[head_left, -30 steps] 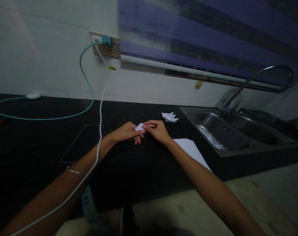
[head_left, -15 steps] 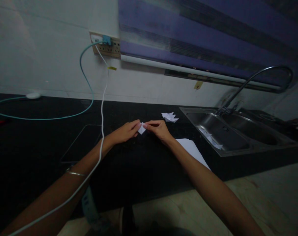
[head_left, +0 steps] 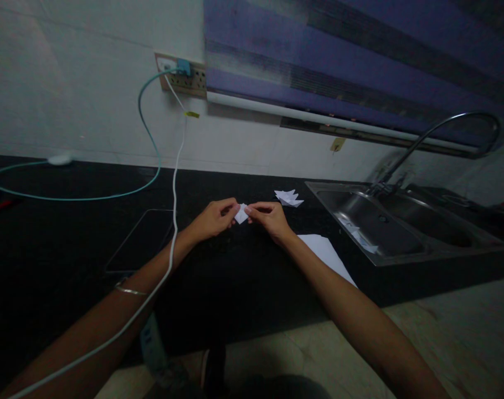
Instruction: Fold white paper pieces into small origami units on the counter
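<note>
A small folded piece of white paper [head_left: 241, 214], diamond-shaped, is held up over the black countertop [head_left: 235, 288]. My left hand [head_left: 217, 217] pinches its left corner between thumb and fingers. On the opposite side my right hand [head_left: 272, 219] grips the right corner the same way. Beyond my right hand lie several pointed folded paper pieces [head_left: 289, 198], bunched together. White paper sheets [head_left: 324, 255] rest on the counter, partly covered by my right forearm.
To the right is a double steel sink [head_left: 385, 221] with a curved faucet [head_left: 426, 130]. A dark flat tablet-like device [head_left: 139, 241] lies left. A white cable [head_left: 174, 221] crosses over my left forearm. A teal cable [head_left: 90, 198] loops from the wall socket [head_left: 181, 77].
The view has shifted slightly. My hands have moved a little apart, and more of the folded paper shows between my fingertips. The other items rest as before.
</note>
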A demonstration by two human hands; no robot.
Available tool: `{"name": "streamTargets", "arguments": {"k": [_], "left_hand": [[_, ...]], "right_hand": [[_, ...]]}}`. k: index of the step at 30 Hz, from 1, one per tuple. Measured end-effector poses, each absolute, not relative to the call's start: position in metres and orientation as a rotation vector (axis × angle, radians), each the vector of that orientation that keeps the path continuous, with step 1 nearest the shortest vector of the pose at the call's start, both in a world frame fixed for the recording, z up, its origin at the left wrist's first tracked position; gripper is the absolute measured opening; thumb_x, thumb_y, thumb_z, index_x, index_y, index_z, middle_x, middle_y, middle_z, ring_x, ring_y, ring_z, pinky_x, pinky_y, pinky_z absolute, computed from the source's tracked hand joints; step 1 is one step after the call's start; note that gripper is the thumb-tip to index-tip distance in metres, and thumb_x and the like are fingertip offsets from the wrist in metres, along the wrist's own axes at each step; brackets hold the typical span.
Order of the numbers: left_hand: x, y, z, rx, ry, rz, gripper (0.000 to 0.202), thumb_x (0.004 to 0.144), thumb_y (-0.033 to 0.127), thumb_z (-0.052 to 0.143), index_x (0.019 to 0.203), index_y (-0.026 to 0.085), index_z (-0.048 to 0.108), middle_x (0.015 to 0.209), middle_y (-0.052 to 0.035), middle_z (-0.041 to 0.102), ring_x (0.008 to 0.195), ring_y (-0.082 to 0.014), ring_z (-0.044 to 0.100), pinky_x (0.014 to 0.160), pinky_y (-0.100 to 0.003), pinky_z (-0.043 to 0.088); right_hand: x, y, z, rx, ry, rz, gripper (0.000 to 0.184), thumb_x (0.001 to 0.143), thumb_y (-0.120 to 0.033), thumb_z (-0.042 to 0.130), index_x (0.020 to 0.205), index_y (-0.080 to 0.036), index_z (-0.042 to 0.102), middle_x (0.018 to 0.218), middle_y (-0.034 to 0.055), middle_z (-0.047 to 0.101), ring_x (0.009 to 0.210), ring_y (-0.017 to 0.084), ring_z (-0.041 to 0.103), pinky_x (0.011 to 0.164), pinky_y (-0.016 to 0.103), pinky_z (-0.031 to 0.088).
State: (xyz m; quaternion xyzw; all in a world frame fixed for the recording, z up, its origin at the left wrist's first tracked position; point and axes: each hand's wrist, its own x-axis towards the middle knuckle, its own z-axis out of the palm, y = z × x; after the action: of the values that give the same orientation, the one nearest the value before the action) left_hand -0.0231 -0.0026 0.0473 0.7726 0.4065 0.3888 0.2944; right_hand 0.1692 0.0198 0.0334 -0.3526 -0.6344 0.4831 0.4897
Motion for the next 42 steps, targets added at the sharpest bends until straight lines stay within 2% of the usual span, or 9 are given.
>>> {"name": "streamTargets", "arguments": {"k": [7, 11, 15, 17, 21, 24, 30, 36, 42], "left_hand": [[-0.0255, -0.002, 0.0473, 2.08, 1.217, 1.172, 0.034, 0.096, 0.042, 0.046, 0.077, 0.019, 0.063, 0.062, -0.0001, 0.061, 0.056, -0.0127, 0.056, 0.056, -0.024, 0.041], [-0.0237, -0.0022, 0.0507, 1.901, 1.262, 1.35, 0.03, 0.094, 0.041, 0.049, 0.089, 0.018, 0.067, 0.067, -0.0034, 0.068, 0.057, -0.0132, 0.059, 0.053, -0.024, 0.043], [-0.02, 0.0002, 0.0539, 1.684, 1.232, 1.451, 0.027, 0.094, 0.038, 0.049, 0.087, 0.016, 0.064, 0.074, -0.0066, 0.07, 0.053, -0.0119, 0.059, 0.048, -0.024, 0.044], [-0.0193, 0.0031, 0.0525, 1.601, 1.164, 1.479, 0.025, 0.093, 0.038, 0.05, 0.087, 0.017, 0.062, 0.08, -0.0083, 0.071, 0.059, -0.0132, 0.063, 0.051, -0.024, 0.047], [-0.0198, 0.0069, 0.0474, 1.503, 1.035, 1.383, 0.03, 0.089, 0.047, 0.056, 0.096, 0.018, 0.058, 0.092, -0.0105, 0.071, 0.075, -0.0176, 0.069, 0.056, -0.025, 0.051], [-0.0188, 0.006, 0.0458, 1.539, 0.994, 1.194, 0.033, 0.085, 0.047, 0.063, 0.101, 0.018, 0.059, 0.09, -0.01, 0.07, 0.072, -0.018, 0.069, 0.053, -0.026, 0.049], [-0.0165, 0.0022, 0.0468, 1.615, 1.031, 1.044, 0.034, 0.089, 0.048, 0.057, 0.091, 0.016, 0.064, 0.075, -0.0105, 0.069, 0.063, -0.017, 0.064, 0.048, -0.026, 0.044], [-0.0196, 0.0009, 0.0498, 1.696, 1.037, 1.152, 0.04, 0.089, 0.052, 0.056, 0.076, 0.015, 0.066, 0.07, -0.0081, 0.069, 0.058, -0.0131, 0.059, 0.048, -0.023, 0.041], [-0.0196, -0.0011, 0.0523, 1.814, 1.09, 1.249, 0.044, 0.093, 0.044, 0.052, 0.065, 0.014, 0.068, 0.064, -0.0074, 0.069, 0.053, -0.0103, 0.057, 0.051, -0.022, 0.042]], "right_hand": [[0.1675, 0.0213, 0.032, -0.84, -1.408, 1.177, 0.028, 0.069, -0.043, 0.08, 0.084, -0.019, 0.076, 0.082, 0.0051, 0.073, 0.067, 0.015, 0.064, 0.07, 0.034, 0.056], [0.1663, 0.0242, 0.0312, -0.814, -1.266, 1.206, 0.03, 0.066, -0.042, 0.082, 0.082, -0.019, 0.072, 0.087, 0.0048, 0.071, 0.073, 0.016, 0.067, 0.077, 0.037, 0.06], [0.1637, 0.0244, 0.0308, -0.757, -1.218, 1.247, 0.034, 0.065, -0.044, 0.083, 0.081, -0.019, 0.065, 0.083, 0.0027, 0.067, 0.074, 0.016, 0.069, 0.079, 0.036, 0.061], [0.1623, 0.0236, 0.0302, -0.745, -1.234, 1.277, 0.037, 0.066, -0.046, 0.082, 0.082, -0.019, 0.061, 0.08, 0.0018, 0.065, 0.074, 0.016, 0.069, 0.078, 0.035, 0.062], [0.1608, 0.0216, 0.0291, -0.756, -1.312, 1.248, 0.039, 0.069, -0.05, 0.078, 0.084, -0.02, 0.058, 0.084, 0.0014, 0.065, 0.075, 0.016, 0.07, 0.078, 0.035, 0.061], [0.1605, 0.0201, 0.0292, -0.763, -1.38, 1.199, 0.038, 0.071, -0.05, 0.076, 0.086, -0.021, 0.058, 0.088, 0.0023, 0.066, 0.077, 0.016, 0.069, 0.08, 0.037, 0.06], [0.1606, 0.0169, 0.0331, -0.754, -1.454, 1.198, 0.034, 0.073, -0.05, 0.073, 0.085, -0.022, 0.059, 0.089, 0.0029, 0.067, 0.076, 0.016, 0.068, 0.081, 0.038, 0.058], [0.1639, 0.0195, 0.0303, -0.724, -1.496, 1.176, 0.031, 0.075, -0.048, 0.074, 0.085, -0.022, 0.062, 0.084, 0.0019, 0.068, 0.076, 0.016, 0.067, 0.082, 0.037, 0.056], [0.1642, 0.0222, 0.027, -0.758, -1.499, 1.142, 0.028, 0.075, -0.046, 0.074, 0.084, -0.021, 0.064, 0.078, 0.0012, 0.067, 0.071, 0.015, 0.064, 0.076, 0.033, 0.054]]}}
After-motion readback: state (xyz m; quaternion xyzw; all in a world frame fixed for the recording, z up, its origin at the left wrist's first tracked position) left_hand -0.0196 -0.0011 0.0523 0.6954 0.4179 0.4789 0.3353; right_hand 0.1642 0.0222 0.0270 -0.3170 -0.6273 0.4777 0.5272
